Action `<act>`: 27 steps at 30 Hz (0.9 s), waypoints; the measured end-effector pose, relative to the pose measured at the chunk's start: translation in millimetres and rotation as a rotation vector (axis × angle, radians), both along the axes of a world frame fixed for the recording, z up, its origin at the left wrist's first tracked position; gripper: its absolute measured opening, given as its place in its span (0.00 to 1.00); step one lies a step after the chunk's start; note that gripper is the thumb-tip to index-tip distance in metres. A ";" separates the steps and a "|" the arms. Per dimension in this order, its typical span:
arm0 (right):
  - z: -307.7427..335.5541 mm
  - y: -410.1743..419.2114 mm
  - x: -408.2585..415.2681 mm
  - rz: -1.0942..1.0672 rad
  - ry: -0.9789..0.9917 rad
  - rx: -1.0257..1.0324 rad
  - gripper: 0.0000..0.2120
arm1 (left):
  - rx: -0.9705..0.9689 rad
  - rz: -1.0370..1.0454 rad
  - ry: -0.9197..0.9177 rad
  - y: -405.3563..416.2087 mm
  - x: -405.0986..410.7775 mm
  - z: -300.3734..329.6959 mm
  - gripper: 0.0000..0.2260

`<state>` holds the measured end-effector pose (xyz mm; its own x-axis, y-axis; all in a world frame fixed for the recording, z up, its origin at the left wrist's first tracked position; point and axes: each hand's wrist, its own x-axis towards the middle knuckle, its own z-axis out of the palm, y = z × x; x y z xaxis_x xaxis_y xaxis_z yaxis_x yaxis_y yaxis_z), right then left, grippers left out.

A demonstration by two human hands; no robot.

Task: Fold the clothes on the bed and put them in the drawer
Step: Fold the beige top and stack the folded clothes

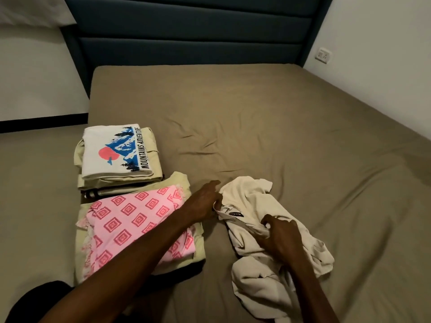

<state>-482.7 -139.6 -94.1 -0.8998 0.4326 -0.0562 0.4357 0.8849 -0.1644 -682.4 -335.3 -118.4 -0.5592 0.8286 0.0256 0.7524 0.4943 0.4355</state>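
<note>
Taut khaki bed sheet (279, 117), both hands' fingers (215, 201) pinching crumpled cream shirt (251, 206)

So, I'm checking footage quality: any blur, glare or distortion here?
Head view: dim, warm, even light, no glare; wide-angle lens bows the headboard and bed edges; slightly soft overall, yet the T-shirt print reads clearly; both hands look sharp.

Dim, warm indoor light, soft shadows, slight blur, wide-angle bending at edges.
</note>
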 end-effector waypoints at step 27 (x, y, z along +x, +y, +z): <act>295.2 73.0 143.7 -0.254 1.000 -1.006 0.10 | 0.567 0.446 0.367 8.5 103.8 359.7 0.08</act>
<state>-339.0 -66.6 201.1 -0.6498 0.7413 0.1681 -0.1077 0.1291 -0.9858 -578.5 -326.9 241.3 -0.7082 0.3360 0.6209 0.6804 0.5597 0.4732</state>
